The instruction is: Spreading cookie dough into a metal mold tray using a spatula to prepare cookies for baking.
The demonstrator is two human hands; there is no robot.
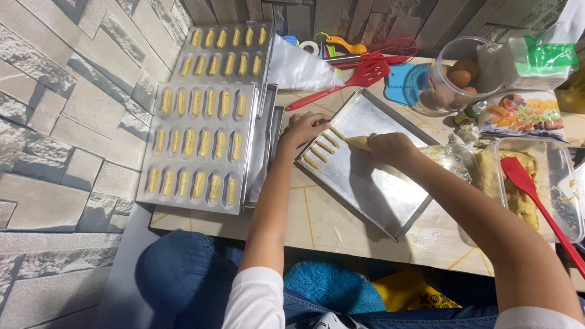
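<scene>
On the tabletop [341,225] a flat metal baking tray [378,189] lies tilted in front of the person, with two filled moulded trays [198,146] just to its left and a plastic tub of dough [536,183] with a red spatula [536,195] to its right. The left hand [304,128] rests on the tray's upper left edge, fingers curled loosely on the rim. The right hand [390,147] has its grip clamped on a piping bag [359,142], whose tip sits over a row of short dough strips [322,152] at the tray's left end.
</scene>
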